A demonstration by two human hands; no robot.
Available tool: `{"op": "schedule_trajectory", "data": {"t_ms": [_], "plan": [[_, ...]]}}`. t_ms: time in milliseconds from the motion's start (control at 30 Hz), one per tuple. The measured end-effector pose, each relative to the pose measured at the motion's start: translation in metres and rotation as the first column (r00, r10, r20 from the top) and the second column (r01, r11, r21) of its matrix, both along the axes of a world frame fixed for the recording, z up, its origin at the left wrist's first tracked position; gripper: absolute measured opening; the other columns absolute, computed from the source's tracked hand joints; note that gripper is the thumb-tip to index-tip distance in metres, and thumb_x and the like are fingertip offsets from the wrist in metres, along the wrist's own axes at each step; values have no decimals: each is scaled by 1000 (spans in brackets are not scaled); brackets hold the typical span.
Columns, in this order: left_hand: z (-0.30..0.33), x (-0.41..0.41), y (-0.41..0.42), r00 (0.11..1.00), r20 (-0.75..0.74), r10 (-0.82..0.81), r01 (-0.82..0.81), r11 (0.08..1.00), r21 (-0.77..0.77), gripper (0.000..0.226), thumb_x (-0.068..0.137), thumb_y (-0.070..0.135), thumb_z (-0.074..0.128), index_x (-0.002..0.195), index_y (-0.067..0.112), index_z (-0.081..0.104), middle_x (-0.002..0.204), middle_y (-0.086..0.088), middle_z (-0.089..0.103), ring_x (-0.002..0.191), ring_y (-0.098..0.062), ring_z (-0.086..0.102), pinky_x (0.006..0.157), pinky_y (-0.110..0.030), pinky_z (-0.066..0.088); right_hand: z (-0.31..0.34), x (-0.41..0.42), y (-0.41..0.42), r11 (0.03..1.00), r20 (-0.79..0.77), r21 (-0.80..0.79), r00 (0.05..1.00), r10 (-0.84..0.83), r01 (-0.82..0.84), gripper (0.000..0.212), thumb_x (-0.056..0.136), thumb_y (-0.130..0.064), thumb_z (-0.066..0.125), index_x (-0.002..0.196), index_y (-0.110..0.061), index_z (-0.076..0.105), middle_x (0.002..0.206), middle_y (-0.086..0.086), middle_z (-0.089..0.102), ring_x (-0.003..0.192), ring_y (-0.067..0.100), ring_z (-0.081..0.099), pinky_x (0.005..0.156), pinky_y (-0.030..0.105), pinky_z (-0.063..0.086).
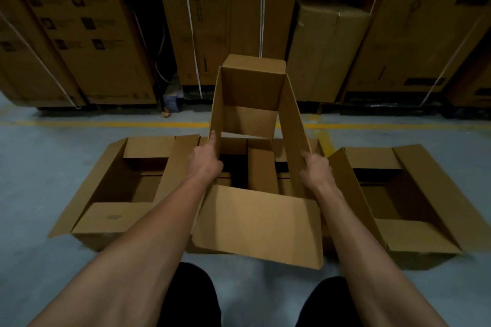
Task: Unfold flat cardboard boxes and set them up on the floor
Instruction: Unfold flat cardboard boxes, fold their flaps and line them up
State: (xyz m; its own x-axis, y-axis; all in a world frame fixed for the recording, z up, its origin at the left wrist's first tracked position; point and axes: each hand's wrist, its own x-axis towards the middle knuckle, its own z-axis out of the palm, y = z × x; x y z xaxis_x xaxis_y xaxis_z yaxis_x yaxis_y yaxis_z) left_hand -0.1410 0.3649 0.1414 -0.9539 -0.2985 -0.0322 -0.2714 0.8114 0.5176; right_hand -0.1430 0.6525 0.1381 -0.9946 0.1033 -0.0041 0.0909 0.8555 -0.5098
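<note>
Head view, centre of frame: the held box (255, 141), already opened into a rectangular tube, is carried in the air above the floor (39, 167). The left hand (206, 160) grips its left side wall, forefinger lying straight up the edge; the right hand (316, 170) grasps the right side wall, fingers curled round the panel. The near flap (257, 223) hangs toward the person at lower centre; the far flap (253, 64) stands at upper centre.

Three erected boxes stand in a row on the floor: the left box (125, 188), the middle box (261, 170) directly beneath the held one and largely hidden by it, and the right box (406, 199). Stacked cartons (79, 21) fill the background.

For a clean set-down, both grips should probably keep the walls parallel so the tube stays square, and the box should be lowered onto bare floor, not onto the middle box.
</note>
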Motion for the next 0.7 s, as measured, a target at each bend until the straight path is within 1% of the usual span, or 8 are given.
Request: {"op": "schedule_trajectory", "data": {"t_ms": [100, 167, 267, 367, 467, 533, 600, 700], "plan": [[30, 13, 3, 1000, -24, -6, 5, 1000, -15, 100, 93, 6, 70, 165, 45, 12, 130, -13, 59, 106, -31, 64, 93, -48, 61, 38, 4, 2, 999, -57, 8, 998, -33, 34, 55, 97, 6, 59, 149, -12, 55, 135, 17, 66, 115, 31, 68, 93, 33, 56], [48, 21, 3, 999, -44, -20, 18, 999, -51, 97, 94, 7, 70, 166, 42, 14, 131, -13, 59, 111, -31, 63, 95, -46, 59, 60, 10, 2, 999, -65, 8, 997, -50, 50, 46, 97, 5, 59, 141, -10, 61, 127, 16, 69, 109, 31, 68, 90, 36, 57], [71, 28, 0, 998, -59, -7, 4, 999, -48, 94, 95, 8, 70, 167, 38, 16, 130, -14, 60, 111, -31, 63, 94, -44, 59, 83, 24, 1, 1000, -64, 18, 998, -21, 22, 51, 97, 5, 59, 145, -12, 59, 130, 14, 67, 106, 27, 67, 84, 31, 55], [89, 38, 2, 999, -43, -15, 11, 997, -79, 91, 96, 9, 67, 167, 36, 17, 127, -14, 63, 110, -32, 63, 92, -43, 58, 101, 34, 4, 1000, -77, 8, 997, -12, 12, 62, 98, 3, 61, 155, -16, 49, 144, 14, 61, 125, 30, 63, 100, 37, 54], [104, 43, -1, 998, -42, -52, 46, 989, -140, 86, 97, 11, 66, 166, 37, 21, 130, -12, 65, 111, -29, 62, 90, -42, 55, 112, 46, 3, 999, -73, -32, 997, -36, 33, 60, 97, 3, 61, 154, -14, 49, 137, 16, 63, 114, 29, 68, 94, 41, 61], [116, 41, -5, 998, -41, -53, 46, 987, -156, 83, 97, 12, 65, 166, 36, 25, 134, -13, 64, 120, -32, 62, 96, -44, 53, 121, 56, 3, 998, -73, -66, 997, -11, 6, 61, 96, 4, 62, 153, -14, 49, 133, 15, 65, 109, 27, 70, 89, 41, 64], [128, 39, -5, 999, -47, -15, 9, 994, -113, 80, 98, 11, 62, 165, 35, 27, 139, -16, 62, 125, -36, 59, 100, -45, 52, 130, 67, 5, 995, -61, -92, 998, 32, -38, 64, 96, 5, 61, 155, -17, 48, 140, 13, 61, 117, 27, 66, 95, 41, 61], [152, 40, 2, 997, -68, 41, -43, 999, -31, 76, 99, 12, 56, 165, 36, 28, 147, -17, 55, 128, -40, 57, 100, -46, 51, 143, 78, 7, 984, -41, -161, 997, 63, -69, 66, 97, 5, 58, 156, -24, 48, 144, 10, 57, 119, 27, 62, 100, 43, 59]]}}
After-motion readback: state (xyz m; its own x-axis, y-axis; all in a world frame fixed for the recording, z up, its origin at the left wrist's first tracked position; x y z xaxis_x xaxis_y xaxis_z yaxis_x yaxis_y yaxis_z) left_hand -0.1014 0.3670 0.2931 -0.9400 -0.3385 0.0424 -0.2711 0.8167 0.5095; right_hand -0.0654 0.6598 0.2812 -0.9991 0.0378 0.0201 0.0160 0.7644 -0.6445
